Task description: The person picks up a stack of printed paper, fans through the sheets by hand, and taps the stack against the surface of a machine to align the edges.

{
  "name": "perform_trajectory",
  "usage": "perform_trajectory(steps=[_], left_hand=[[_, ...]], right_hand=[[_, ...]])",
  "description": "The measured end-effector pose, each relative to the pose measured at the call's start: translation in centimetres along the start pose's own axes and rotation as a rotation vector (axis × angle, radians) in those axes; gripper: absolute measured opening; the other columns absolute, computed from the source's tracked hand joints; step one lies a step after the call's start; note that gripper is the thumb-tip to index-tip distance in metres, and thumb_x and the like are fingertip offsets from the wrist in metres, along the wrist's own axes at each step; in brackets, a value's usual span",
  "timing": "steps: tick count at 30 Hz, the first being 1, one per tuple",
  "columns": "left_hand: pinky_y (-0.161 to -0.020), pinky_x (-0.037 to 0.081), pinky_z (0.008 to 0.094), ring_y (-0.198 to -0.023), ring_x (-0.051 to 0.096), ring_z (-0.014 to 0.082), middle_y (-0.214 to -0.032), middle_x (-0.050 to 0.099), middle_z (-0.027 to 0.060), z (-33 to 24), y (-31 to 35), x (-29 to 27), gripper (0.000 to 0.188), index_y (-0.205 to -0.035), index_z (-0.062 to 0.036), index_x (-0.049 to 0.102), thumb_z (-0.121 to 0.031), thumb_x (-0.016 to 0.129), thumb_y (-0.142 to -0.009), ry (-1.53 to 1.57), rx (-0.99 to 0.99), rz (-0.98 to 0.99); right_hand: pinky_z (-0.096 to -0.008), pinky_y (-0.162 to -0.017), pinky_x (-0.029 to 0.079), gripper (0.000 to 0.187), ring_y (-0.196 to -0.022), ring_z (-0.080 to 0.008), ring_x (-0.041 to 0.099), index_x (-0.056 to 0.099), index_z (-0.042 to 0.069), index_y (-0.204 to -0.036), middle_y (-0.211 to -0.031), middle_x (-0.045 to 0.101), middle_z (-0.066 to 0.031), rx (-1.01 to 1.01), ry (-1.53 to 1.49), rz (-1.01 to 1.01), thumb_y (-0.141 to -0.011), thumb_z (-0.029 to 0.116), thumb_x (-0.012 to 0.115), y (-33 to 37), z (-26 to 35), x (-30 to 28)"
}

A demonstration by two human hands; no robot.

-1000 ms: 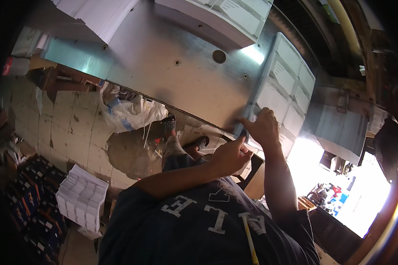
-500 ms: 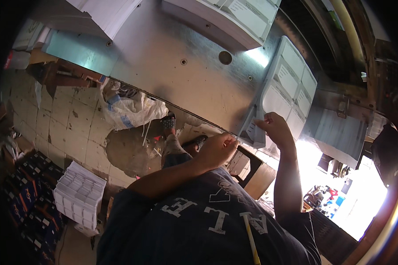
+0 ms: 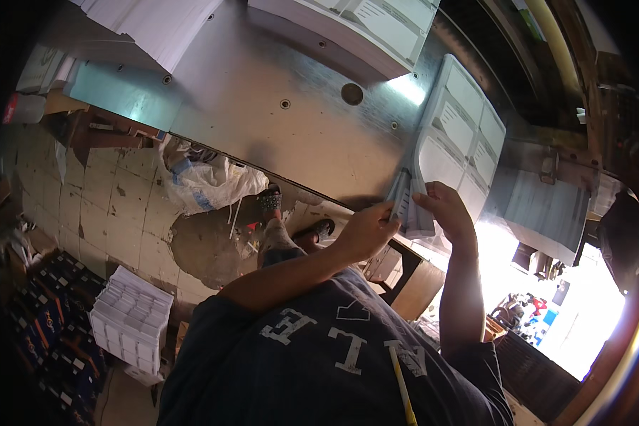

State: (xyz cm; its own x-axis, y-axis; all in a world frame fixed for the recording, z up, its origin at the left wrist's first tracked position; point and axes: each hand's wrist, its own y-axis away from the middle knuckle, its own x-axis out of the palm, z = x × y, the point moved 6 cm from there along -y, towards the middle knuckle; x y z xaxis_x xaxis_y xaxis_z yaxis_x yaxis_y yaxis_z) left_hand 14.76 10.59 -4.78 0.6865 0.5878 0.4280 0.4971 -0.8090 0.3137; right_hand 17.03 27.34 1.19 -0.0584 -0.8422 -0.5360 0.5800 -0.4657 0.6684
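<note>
A stack of large printed paper sheets (image 3: 456,131) lies at the right end of the metal table, its near corner curled up towards me. My left hand (image 3: 368,231) pinches the left edge of that bent corner, fingers and thumb closed on it. From the right, my right hand (image 3: 446,211) grips the same curled part, thumb laid against the paper and fingers bent. How many sheets sit between my fingers cannot be made out.
The metal table (image 3: 252,131) also carries two thick paper stacks (image 3: 376,39) (image 3: 145,35) along its far side. Another pile (image 3: 536,202) stands at right. Below are a white sack (image 3: 206,181), a stack of white paper (image 3: 131,319) and dark boxes (image 3: 50,341).
My left hand has moved right and up to the curled corner and closed on its edge. My right hand has shifted only slightly, its thumb now against the paper.
</note>
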Motion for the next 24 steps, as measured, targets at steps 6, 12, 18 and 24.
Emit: perform_trajectory(steps=[6,12,18,24], left_hand=[[-0.086,0.046,0.0269,-0.096,0.058,0.0125,-0.107,0.065,0.0107,0.7,-0.6,-0.2,0.042,-0.128,0.0094,0.046,-0.014,0.055,-0.094,-0.005,-0.056,0.069],[-0.087,0.046,0.0264,-0.097,0.058,0.0124,-0.107,0.065,0.0107,0.5,-0.6,-0.3,0.042,-0.128,0.0089,0.047,-0.014,0.055,-0.094,0.0,-0.072,0.073],[-0.087,0.046,0.026,-0.097,0.058,0.0122,-0.109,0.065,0.011,0.3,-0.5,-0.5,0.042,-0.128,0.0091,0.047,-0.013,0.055,-0.094,-0.04,-0.083,0.056],[-0.087,0.046,0.0255,-0.096,0.058,0.0116,-0.108,0.065,0.0104,2.1,-1.0,-0.2,0.039,-0.127,0.0085,0.049,-0.012,0.055,-0.094,0.033,-0.045,0.035]], right_hand=[[-0.0294,-0.08,0.047,0.043,-0.086,-0.0173,0.061,0.059,-0.009,-0.107,-0.094,0.066,-0.0127,0.017,0.018,0.017,-0.081,0.022,0.072,0.3,0.6,0.0],[-0.029,-0.08,0.047,0.048,-0.085,-0.0174,0.061,0.059,-0.009,-0.108,-0.092,0.065,-0.0121,0.018,0.051,0.018,-0.079,0.025,0.074,0.1,0.4,-0.2],[-0.0286,-0.079,0.047,0.049,-0.085,-0.0175,0.06,0.059,-0.009,-0.107,-0.092,0.064,-0.0121,-0.001,0.077,0.009,-0.078,0.027,0.075,0.3,0.7,-0.1],[-0.0285,-0.077,0.047,0.046,-0.084,-0.0171,0.06,0.059,-0.008,-0.105,-0.09,0.064,-0.0119,-0.019,0.081,0.007,-0.078,0.026,0.075,0.3,0.7,-0.1]])
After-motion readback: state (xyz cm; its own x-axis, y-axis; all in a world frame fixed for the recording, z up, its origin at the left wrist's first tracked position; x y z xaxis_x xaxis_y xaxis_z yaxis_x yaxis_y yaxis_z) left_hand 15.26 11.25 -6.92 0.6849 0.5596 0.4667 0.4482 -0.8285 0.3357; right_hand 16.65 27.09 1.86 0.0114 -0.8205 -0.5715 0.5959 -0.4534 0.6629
